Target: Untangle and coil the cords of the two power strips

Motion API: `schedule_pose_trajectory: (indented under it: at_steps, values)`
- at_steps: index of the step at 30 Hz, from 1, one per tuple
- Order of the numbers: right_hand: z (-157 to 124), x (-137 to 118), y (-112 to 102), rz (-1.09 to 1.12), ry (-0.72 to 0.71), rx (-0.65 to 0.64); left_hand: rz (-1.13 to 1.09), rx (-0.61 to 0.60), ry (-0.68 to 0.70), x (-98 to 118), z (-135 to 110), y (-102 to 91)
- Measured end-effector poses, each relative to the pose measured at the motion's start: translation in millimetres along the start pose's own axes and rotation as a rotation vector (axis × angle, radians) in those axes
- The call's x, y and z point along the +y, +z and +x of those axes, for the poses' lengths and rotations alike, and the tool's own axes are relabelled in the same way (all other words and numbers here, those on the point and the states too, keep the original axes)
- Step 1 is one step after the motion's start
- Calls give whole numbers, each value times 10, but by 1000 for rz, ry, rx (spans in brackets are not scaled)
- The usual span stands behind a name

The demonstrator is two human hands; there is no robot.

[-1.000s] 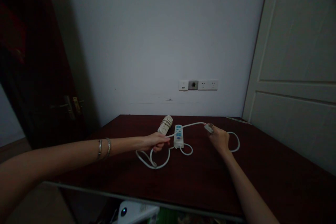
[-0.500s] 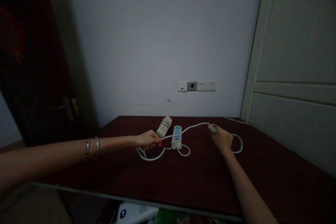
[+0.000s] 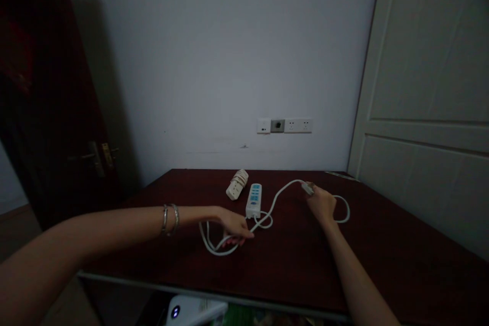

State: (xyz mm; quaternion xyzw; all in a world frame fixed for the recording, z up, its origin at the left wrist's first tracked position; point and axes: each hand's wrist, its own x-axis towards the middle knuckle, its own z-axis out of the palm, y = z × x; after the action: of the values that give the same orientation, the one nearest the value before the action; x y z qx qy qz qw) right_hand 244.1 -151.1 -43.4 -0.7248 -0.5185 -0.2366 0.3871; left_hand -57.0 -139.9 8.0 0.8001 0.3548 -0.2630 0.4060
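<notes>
A white power strip (image 3: 254, 199) with blue sockets lies on the dark red table (image 3: 290, 265). Its white cord (image 3: 280, 191) runs in loops across the table. My left hand (image 3: 235, 225), bracelets on the wrist, is closed on a loop of the cord near the strip's front end. My right hand (image 3: 323, 204) is closed on the cord's plug end (image 3: 307, 188) to the right, with a further loop curling behind it. A second, cream power strip (image 3: 237, 185) wrapped in its own cord lies behind the white one.
A row of wall sockets (image 3: 284, 125) sits above the table's far edge. A dark wooden door (image 3: 49, 127) stands at the left, a white door (image 3: 431, 127) at the right. A white device with a blue light (image 3: 193, 311) sits below the table's near edge.
My left hand has moved toward me along the cord and now grips a loop lower down. The cord has been pulled nearer. My right hand has stayed on the plug end.
</notes>
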Motion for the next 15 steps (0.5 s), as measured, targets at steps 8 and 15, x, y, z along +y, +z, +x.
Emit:
schedule_pose_trajectory:
  at_steps: [8,15]
  values:
    - [-24,-2,23,234,-13,115,-237,241,-94,15,102,-737]
    - [35,-18,17,507,125,204,-277,486,-97,40,377,-696]
